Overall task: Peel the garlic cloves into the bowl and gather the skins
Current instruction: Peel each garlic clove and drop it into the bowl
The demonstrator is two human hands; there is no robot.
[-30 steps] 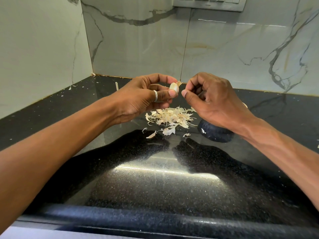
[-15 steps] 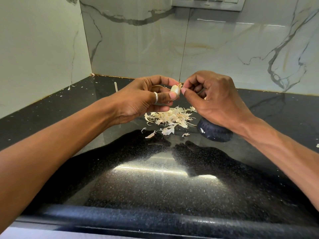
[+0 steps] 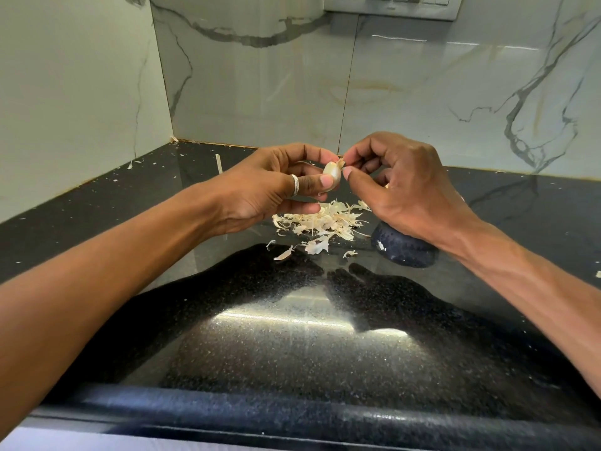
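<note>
Left hand (image 3: 270, 190): raised above the counter (image 3: 292, 353), thumb and forefinger clamped on a garlic clove (image 3: 332, 173). The lower fingers curl beneath. A silver ring (image 3: 294, 184) sits on the thumb.

Right hand (image 3: 400, 187): held just beside the left, fingers curled inward. Thumb and forefinger close together on the papery tip at the top of the garlic clove. The remaining fingers are folded into the palm and largely hidden behind the thumb. A small pale patch shows at the edge of the palm; it cannot be identified.

Garlic clove: in the air between the two hands, above the skins. Its near face looks pale and smooth. Its far side is covered by the fingers, so how much skin is left on it cannot be told.

Skins (image 3: 320, 222): a loose pile on the counter, partly hidden by the left hand. A few stray flakes lie nearer the camera, apart from the pile.

Bowl (image 3: 403, 252): dark, speckled, standing on the counter just right of the skins. The right wrist covers its rim and inside; contents not visible. One flake clings to its outer wall.

Surroundings: marble-patterned wall tiles (image 3: 260, 92) meet at a corner. Small scraps lie along the back of the counter. A switch plate (image 3: 390, 4) is cut off by the top edge. Both forearms run out of frame.
</note>
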